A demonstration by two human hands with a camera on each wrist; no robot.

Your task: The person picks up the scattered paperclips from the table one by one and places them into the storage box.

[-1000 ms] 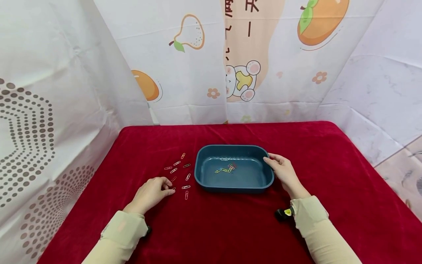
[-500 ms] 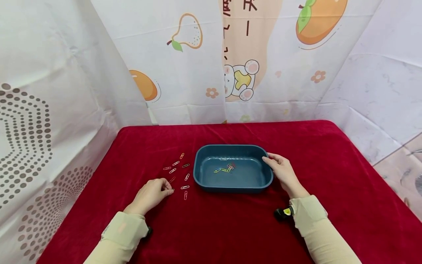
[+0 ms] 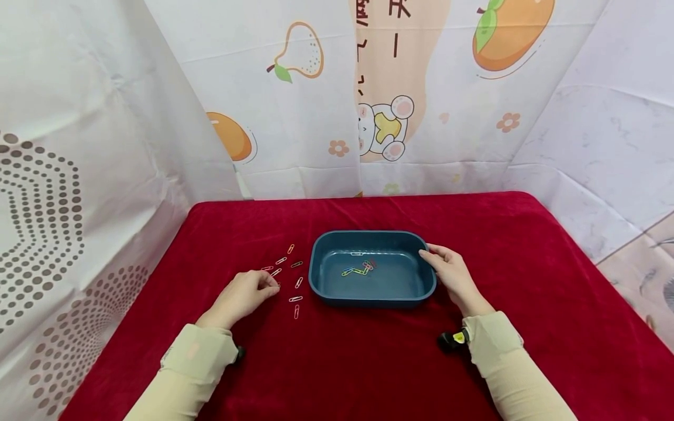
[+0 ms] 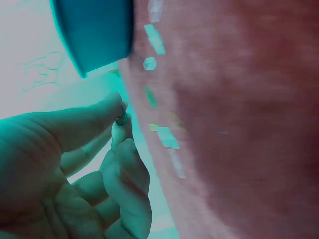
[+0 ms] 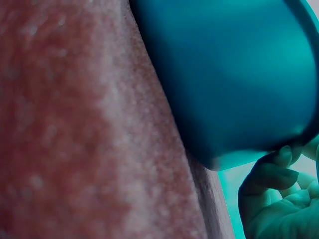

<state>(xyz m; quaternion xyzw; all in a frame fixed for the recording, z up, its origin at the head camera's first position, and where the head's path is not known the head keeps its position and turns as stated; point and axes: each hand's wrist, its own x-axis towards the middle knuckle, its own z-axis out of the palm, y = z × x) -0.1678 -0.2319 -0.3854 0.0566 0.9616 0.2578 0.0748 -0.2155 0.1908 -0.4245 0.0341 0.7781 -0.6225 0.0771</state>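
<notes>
My left hand (image 3: 239, 295) is above the red cloth, left of the blue-green basin (image 3: 372, 302). In the left wrist view, its thumb and index finger pinch a small paper clip (image 4: 121, 119), mostly covered by the fingertips. Loose paper clips lie around that hand, among them an orange one (image 3: 291, 249), a dark green one (image 3: 297, 264) and a pink one (image 3: 296, 311). My right hand (image 3: 451, 275) grips the basin's right end, thumb over the rim. Inside the basin lie a yellow-and-blue run of clips (image 3: 355, 271), a reddish clip (image 3: 371, 264) and a white clip (image 3: 357, 254).
Red velvet cloth (image 3: 337, 362) covers the table. More clips, such as a white clip (image 3: 295, 299), lie between the left hand and the basin. A printed curtain (image 3: 295, 128) hangs behind the table's far edge.
My left hand has moved slightly away from me, pinching a clip, and now covers the spot where a red clip showed. The right hand keeps its grip on the basin.
</notes>
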